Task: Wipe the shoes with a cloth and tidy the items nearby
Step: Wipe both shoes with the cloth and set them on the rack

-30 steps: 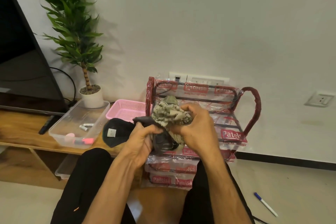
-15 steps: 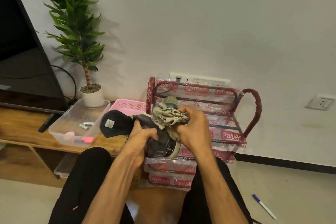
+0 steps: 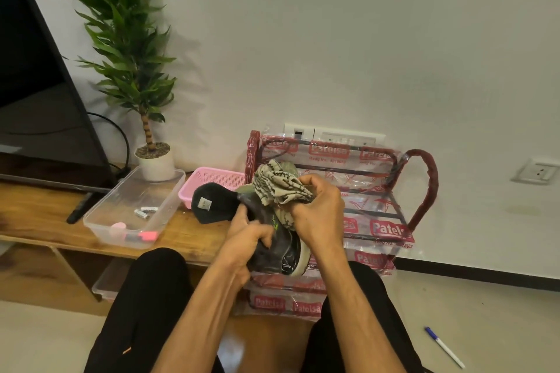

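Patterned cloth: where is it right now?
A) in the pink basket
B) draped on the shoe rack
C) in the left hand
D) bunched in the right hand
D: the right hand grips the bunched patterned cloth against the dark shoe, which the left hand holds in front of the rack.

Your left hand covers the near side of the shoe. The cloth bunched in your right hand hides the shoe's top, so you cannot tell where the two meet. At 9 o'clock the television is cut off by the edge. The label on the black cap is too small to read. At 8 o'clock your knee hides most of a clear tub.
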Motion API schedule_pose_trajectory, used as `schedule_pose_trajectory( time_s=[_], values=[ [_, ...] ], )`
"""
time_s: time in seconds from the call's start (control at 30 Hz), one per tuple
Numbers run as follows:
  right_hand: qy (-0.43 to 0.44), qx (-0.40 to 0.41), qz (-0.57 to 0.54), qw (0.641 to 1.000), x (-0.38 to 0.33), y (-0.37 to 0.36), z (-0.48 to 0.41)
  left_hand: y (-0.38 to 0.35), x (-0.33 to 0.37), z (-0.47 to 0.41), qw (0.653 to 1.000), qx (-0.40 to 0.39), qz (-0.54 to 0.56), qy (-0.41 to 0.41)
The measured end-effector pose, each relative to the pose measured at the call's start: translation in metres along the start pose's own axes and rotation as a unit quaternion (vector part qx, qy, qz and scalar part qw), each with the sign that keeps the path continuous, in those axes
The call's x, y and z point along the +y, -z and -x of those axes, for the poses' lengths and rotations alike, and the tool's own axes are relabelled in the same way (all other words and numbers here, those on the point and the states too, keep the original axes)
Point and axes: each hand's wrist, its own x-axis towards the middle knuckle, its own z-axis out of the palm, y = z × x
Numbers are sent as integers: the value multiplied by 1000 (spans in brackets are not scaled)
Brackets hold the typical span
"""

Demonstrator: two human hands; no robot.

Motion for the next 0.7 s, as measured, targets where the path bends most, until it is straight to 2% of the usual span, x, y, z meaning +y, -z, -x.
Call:
schedule_pose_trajectory(
  time_s=[0.13, 0.23, 0.3, 0.37, 0.47, 0.53, 0.6, 0.7],
  values=[
    [23, -26, 12, 999, 4, 5, 13, 3, -2, -8, 996, 79, 23, -19],
    [42, -42, 18, 998, 9, 3, 26, 7, 2, -13, 985, 131, 112, 2],
    [54, -22, 1, 998, 8, 1, 26, 10, 8, -13, 979, 100, 171, 39],
    [57, 13, -42, 997, 6, -1, 19, 13, 16, -8, 980, 53, 179, 77],
    [13, 57, -103, 993, 6, 0, 10, 20, 23, -4, 975, 1, 202, 90],
    [-62, 70, -231, 969, 6, 3, 6, 25, 26, -3, 975, -27, 204, 87],
    [-137, 89, -352, 922, 6, 7, 2, 27, 26, -2, 976, -48, 190, 89],
    [-191, 122, -414, 882, 10, 14, -5, 25, 27, -1, 976, -56, 196, 81]
  ],
)
